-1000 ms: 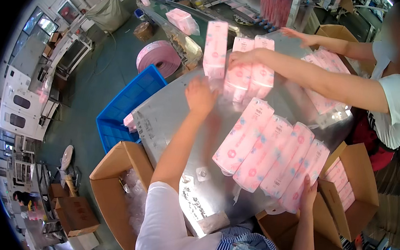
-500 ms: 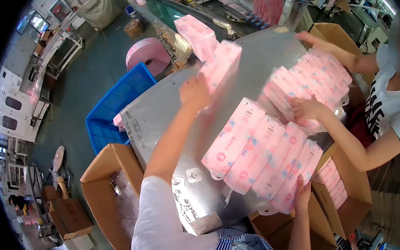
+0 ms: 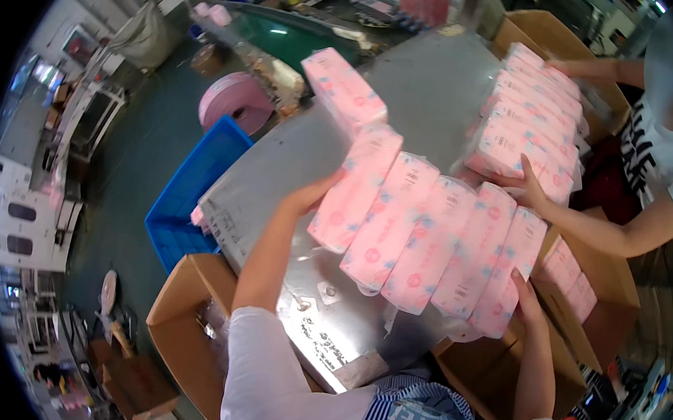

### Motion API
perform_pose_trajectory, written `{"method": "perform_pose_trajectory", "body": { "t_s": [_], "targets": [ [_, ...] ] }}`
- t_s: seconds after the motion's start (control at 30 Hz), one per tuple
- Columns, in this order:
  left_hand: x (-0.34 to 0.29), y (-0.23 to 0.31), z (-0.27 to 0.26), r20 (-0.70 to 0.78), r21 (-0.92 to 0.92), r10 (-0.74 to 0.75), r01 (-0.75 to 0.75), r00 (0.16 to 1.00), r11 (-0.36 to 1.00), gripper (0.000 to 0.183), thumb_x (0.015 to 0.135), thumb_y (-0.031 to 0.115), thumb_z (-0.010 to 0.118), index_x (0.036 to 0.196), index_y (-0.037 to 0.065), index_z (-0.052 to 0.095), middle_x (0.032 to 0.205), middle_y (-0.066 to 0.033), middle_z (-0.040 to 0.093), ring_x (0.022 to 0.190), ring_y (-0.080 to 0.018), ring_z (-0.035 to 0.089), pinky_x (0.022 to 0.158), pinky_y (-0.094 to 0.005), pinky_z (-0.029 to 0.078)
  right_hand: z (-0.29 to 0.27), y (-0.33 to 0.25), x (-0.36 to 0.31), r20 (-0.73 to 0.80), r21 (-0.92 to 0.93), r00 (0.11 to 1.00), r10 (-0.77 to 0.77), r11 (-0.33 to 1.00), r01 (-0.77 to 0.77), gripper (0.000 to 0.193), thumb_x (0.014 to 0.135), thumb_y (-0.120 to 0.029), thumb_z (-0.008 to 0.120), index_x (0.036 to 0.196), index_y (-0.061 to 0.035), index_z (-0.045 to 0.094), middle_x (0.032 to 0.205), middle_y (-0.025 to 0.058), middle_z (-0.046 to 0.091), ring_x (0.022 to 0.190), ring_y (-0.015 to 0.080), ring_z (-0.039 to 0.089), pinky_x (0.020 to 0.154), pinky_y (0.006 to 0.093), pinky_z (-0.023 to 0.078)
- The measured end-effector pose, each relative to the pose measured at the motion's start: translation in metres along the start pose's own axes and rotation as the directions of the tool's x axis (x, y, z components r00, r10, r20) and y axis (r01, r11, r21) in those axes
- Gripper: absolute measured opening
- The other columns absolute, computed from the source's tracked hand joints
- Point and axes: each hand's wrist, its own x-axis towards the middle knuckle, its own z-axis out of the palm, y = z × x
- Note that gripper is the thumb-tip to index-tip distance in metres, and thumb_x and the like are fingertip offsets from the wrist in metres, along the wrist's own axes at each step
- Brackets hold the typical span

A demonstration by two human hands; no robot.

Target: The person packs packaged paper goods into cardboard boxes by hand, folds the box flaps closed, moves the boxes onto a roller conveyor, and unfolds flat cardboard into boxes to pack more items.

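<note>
Several pink soft-wrapped tissue packs (image 3: 416, 243) lie side by side in a slanting row on the metal table. At the row's left end, my left hand (image 3: 318, 192) grips the outer side of the end tissue pack (image 3: 357, 188). My right hand (image 3: 526, 297) is against the right end of the row, its fingers curled on the last tissue pack (image 3: 509, 275). The row sits between my two hands. Another single tissue pack (image 3: 344, 91) lies just beyond the left end, touching or nearly touching it.
Across the metal table (image 3: 420, 81), a co-worker's hands hold a stacked block of tissue packs (image 3: 533, 115). Open cardboard boxes stand at my left (image 3: 184, 301), at my right (image 3: 498, 376) and beside the co-worker (image 3: 616, 306). A blue crate (image 3: 194, 189) and a pink roll (image 3: 235, 103) are on the left.
My left hand has drawn a tissue pack toward me, against the left end of the row. The co-worker's block has shifted away and looks more squared up.
</note>
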Motion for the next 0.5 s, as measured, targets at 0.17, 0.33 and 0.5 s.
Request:
{"method": "perform_pose_trajectory", "body": {
  "t_s": [0.17,0.33,0.5],
  "targets": [
    [-0.018,-0.043,0.007,0.122,-0.171,0.086,-0.065,0.989,0.983,0.070,0.087,0.052,0.051,0.134,0.004,0.036,0.130,-0.0098,0.048,0.116,-0.0193,0.049,0.099,-0.0336,0.039,-0.018,0.008,-0.014,0.037,0.068,0.999,0.035,0.997,-0.037,0.067,0.087,-0.039,0.055,0.136,-0.0011,0.029,0.128,0.0125,0.047,0.116,0.0227,0.047,0.097,0.0355,0.039],
    [-0.035,-0.070,0.009,0.140,-0.263,0.071,-0.032,0.988,0.964,0.067,0.087,0.051,0.050,0.133,0.004,0.039,0.128,-0.0099,0.050,0.116,-0.0192,0.049,0.097,-0.0340,0.041,-0.016,0.010,-0.033,0.097,0.148,0.993,0.060,0.986,-0.074,0.065,0.087,-0.038,0.055,0.135,-0.0017,0.030,0.127,0.0132,0.047,0.112,0.0233,0.050,0.095,0.0358,0.042],
    [-0.077,-0.073,0.003,-0.016,-0.267,0.070,-0.071,0.997,0.961,0.061,0.088,0.047,0.051,0.130,0.003,0.042,0.123,-0.0143,0.052,0.109,-0.0222,0.054,0.088,-0.0369,0.048,-0.021,-0.046,-0.098,0.219,0.245,0.963,0.155,0.947,-0.208,0.057,0.085,-0.034,0.059,0.128,-0.0001,0.043,0.119,0.0142,0.055,0.106,0.0228,0.057,0.093,0.0366,0.045]
  ]
}}
